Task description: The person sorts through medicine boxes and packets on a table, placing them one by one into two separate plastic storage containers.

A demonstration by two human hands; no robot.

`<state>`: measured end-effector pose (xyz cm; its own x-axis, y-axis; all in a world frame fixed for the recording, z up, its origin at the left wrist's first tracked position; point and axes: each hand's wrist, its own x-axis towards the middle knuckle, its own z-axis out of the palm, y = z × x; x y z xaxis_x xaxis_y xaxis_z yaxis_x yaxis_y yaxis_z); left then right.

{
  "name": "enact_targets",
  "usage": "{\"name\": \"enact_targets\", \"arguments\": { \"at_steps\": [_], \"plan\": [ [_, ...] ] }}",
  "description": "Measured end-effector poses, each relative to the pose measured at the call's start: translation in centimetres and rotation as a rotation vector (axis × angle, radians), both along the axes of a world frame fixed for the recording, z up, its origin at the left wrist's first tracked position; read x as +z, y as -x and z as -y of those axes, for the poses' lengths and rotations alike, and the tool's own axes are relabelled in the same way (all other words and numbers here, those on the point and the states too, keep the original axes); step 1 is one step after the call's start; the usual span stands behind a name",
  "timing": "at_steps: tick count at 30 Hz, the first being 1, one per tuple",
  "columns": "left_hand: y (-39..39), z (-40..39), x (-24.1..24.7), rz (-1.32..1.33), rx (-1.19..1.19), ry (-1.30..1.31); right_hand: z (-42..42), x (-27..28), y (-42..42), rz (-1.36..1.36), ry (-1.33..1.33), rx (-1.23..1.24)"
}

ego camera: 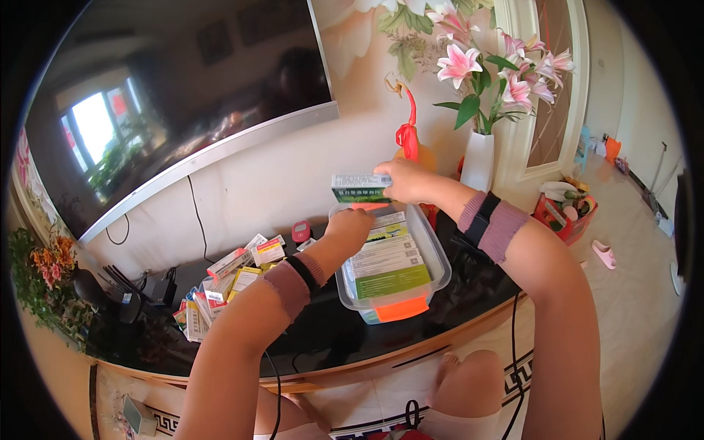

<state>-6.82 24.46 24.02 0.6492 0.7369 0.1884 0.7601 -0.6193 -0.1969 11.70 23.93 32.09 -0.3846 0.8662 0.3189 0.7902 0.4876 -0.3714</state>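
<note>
My right hand (408, 179) grips the end of a green and white medicine box (360, 188), held above the far end of a clear plastic storage bin (440, 269) with orange latches. Inside the bin, several flat cardboard boxes stand in a row, a lime-green one (393, 281) nearest me. My left hand (355, 228) is at the bin's far left part, fingers curled downward; what its fingertips touch is hidden. Left of the bin, a loose pile of medicine boxes (220, 287) lies on the black countertop (308, 346).
A wall-mounted television (192, 99) hangs above the counter's left. Behind the bin are a small red device (301, 231), a gourd ornament with red ribbon (407, 137) and a white vase of lilies (478, 162). A black router (130, 307) sits left. Cables hang near both arms.
</note>
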Motion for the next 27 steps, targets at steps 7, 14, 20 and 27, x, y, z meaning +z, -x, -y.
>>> {"name": "enact_targets", "arguments": {
  "at_steps": [7,14,20,27],
  "plan": [
    [0.2,-0.1,-0.4,-0.136,0.015,0.102,-2.4,-2.3,1.4,0.309,0.077,-0.016],
    [-0.4,1.1,0.4,-0.05,0.015,0.072,-4.3,-4.0,1.7,0.534,0.153,-0.063],
    [-0.4,0.6,0.7,-0.225,0.01,0.055,-3.9,-4.1,1.7,0.539,0.152,-0.026],
    [-0.1,0.3,1.4,-0.039,0.085,0.109,-4.7,-5.6,2.2,0.652,0.175,-0.011]
  ]
}}
